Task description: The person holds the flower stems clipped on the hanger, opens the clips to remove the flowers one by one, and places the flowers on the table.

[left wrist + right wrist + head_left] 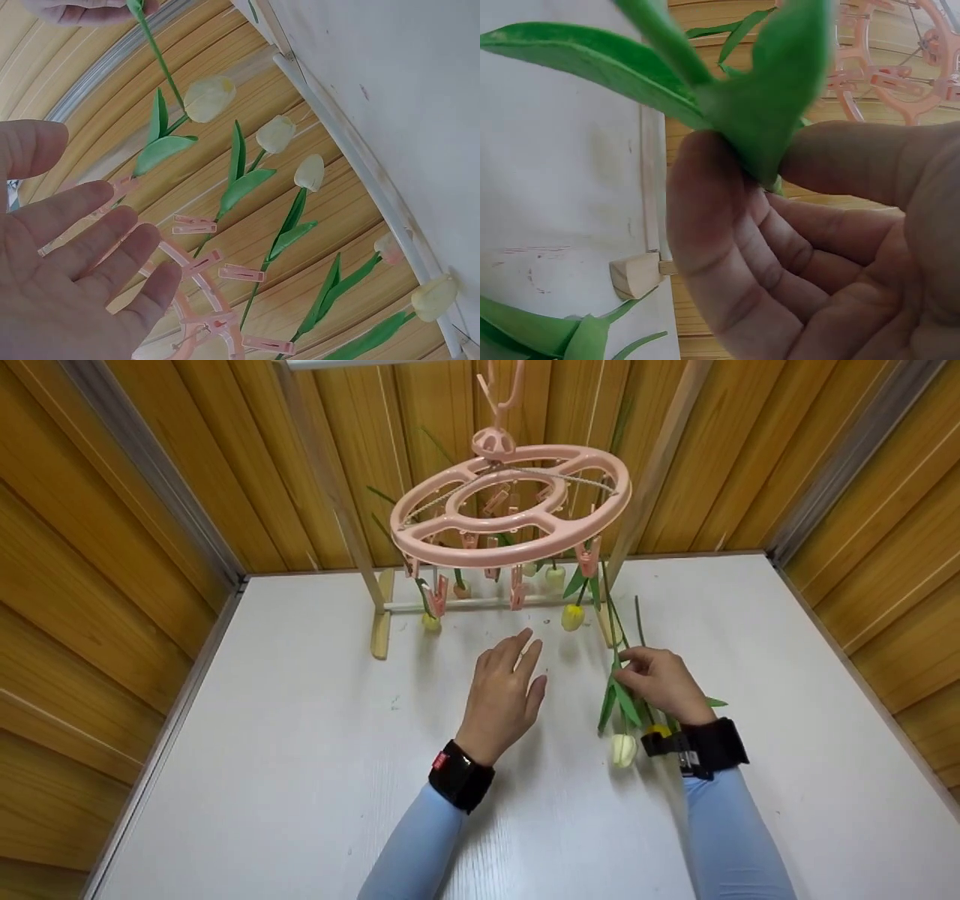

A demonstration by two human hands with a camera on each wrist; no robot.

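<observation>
My right hand (664,682) pinches the green stem of a white tulip (624,750) between thumb and fingers, where its leaves join; the bloom hangs downward. In the right wrist view those leaves (772,90) rise just above the fingertips. My left hand (504,697) holds nothing, its fingers extended in front of a round pink clip hanger (487,556). From the hanger's pink clips (241,274) hang several tulips, blooms down, among them a yellow tulip (573,617) at the right front. Part of another yellow tulip (660,730) shows beside my right wrist, mostly hidden.
A wooden stand (381,622) with upright posts and a low crossbar (480,603) is at the back of the white table (300,780). Wood-look panels (97,547) enclose the table's back and sides. More stems and leaves (540,330) lie near the right hand.
</observation>
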